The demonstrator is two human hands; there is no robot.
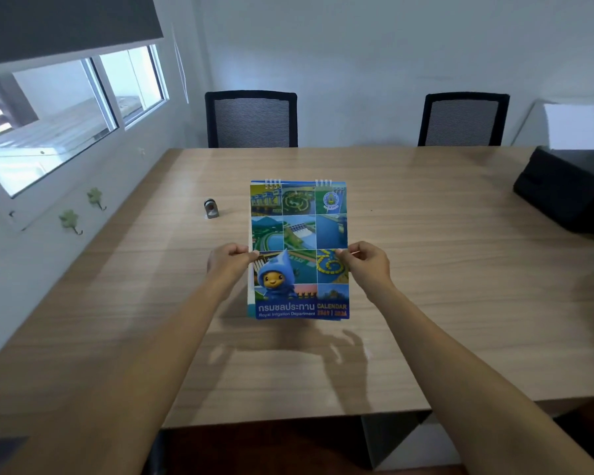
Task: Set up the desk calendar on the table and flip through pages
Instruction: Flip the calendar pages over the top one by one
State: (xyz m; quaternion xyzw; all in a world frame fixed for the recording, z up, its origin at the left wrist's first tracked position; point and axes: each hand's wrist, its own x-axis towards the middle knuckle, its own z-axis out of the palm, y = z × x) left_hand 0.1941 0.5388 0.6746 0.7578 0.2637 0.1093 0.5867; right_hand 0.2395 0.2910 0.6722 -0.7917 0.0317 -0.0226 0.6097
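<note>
Blue and glossy, the desk calendar [299,250] hangs in the air above the middle of the counter [426,269], cover facing the person, spiral binding at the top, its shadow falling on the wood towards the near edge. The left hand [225,260] pinches its left border and the right hand [367,264] its right border, each with thumb in front and fingers [355,250] closed behind, so both hands are grasping the calendar at about mid-height. The stand looks folded flat, so the set-up is judged not yet begun. The grip is light and on slick card: tilting it to spread the base could let one side slip, and the loose pages showing along the lower left border could fan out or catch. If the base is opened too narrowly, the calendar would likely topple while pages are flipped over the rings. Room is generous: bare wood lies beneath and in front of the calendar. A small metal object [211,209] stands towards the left edge, well apart, and a black case [570,197] sits along the right edge, also well clear. Two chairs [251,120] stand beyond the far edge.
</note>
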